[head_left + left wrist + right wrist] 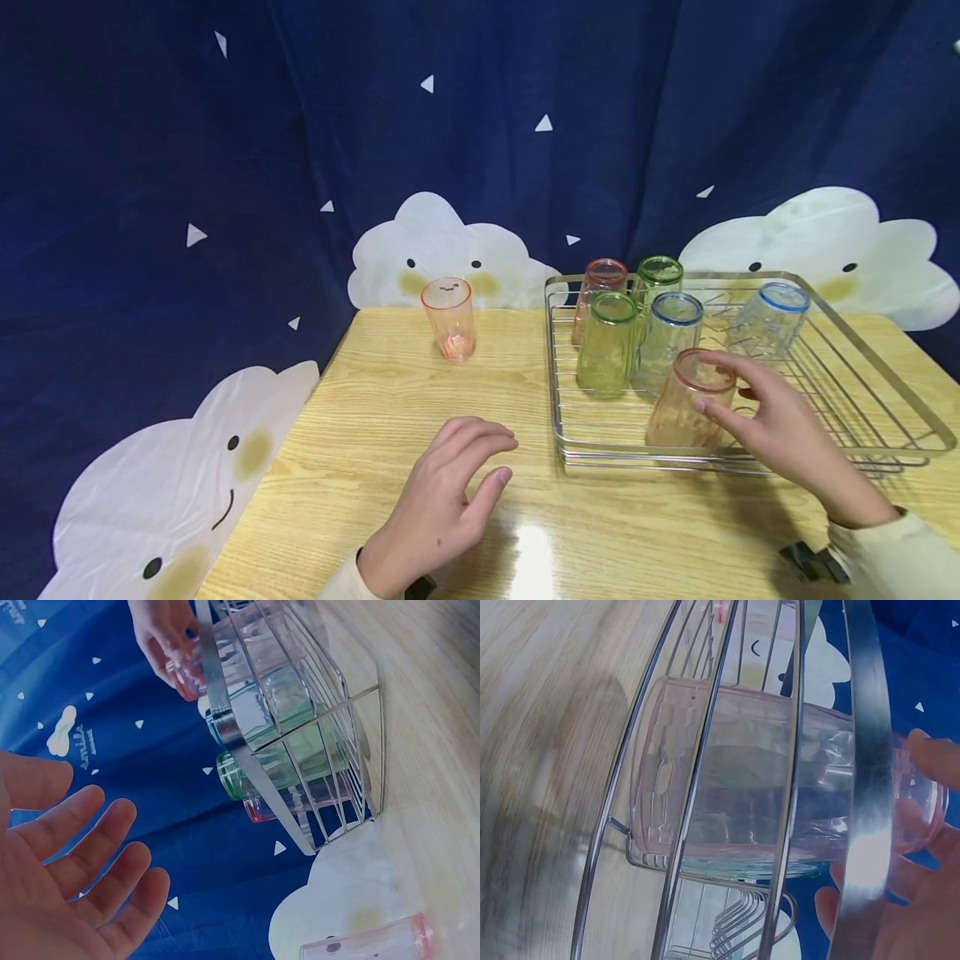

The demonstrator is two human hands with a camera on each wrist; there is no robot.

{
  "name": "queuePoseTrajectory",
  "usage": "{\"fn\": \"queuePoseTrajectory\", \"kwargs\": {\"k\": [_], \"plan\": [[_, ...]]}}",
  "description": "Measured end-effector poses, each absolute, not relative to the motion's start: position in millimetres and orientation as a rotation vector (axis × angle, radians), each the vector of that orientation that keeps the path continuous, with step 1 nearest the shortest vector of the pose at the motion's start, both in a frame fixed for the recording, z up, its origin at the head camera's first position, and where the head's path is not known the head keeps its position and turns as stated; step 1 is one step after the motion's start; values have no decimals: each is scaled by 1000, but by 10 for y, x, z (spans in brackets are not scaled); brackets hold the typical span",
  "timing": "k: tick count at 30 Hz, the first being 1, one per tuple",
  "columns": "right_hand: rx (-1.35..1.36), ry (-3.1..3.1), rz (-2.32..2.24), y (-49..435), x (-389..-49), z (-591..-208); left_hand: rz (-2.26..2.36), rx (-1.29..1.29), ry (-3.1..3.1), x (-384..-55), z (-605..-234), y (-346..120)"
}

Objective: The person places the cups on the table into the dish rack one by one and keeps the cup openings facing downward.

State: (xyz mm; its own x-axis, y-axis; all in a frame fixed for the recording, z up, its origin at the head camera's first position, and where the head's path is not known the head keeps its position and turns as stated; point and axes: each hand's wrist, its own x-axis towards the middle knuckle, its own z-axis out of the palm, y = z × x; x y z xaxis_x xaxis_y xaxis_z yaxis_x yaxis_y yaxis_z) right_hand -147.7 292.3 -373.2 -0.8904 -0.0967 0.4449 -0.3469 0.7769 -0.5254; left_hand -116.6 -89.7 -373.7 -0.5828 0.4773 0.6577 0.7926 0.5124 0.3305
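My right hand (772, 417) grips the upper end of a pinkish-orange clear tumbler (684, 417), thumb on one side and fingers on the other. That tumbler stands wide end down at the near side of the wire rack (558, 392). In the right wrist view, the pink tumbler (735, 772) shows behind the rack's bars, with fingertips round its narrow end. My left hand (442, 492) hovers over the table left of the rack, holding nothing. Its fingers (97, 847) are relaxed and spread in the left wrist view.
Beside the held tumbler in the rack stand a blue-rimmed tumbler (667, 342) and a yellow-green one (606, 350). Behind are a red one (596, 300) and a green one (660, 279). Another blue-rimmed tumbler (772, 325) leans at right. A pink tumbler (452, 325) stands on the wooden table (360, 433).
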Motion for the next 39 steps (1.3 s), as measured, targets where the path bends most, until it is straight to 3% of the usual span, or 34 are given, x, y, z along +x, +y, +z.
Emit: {"fn": "queuePoseTrajectory", "kwargs": {"k": [22, 39], "plan": [[362, -2517, 787, 2950, -1363, -3754, -823, -1029, -2282, -1180, -3781, -951], [500, -2248, 942, 2561, -977, -3409, -743, -1065, -2270, -1231, -3693, -929]]}}
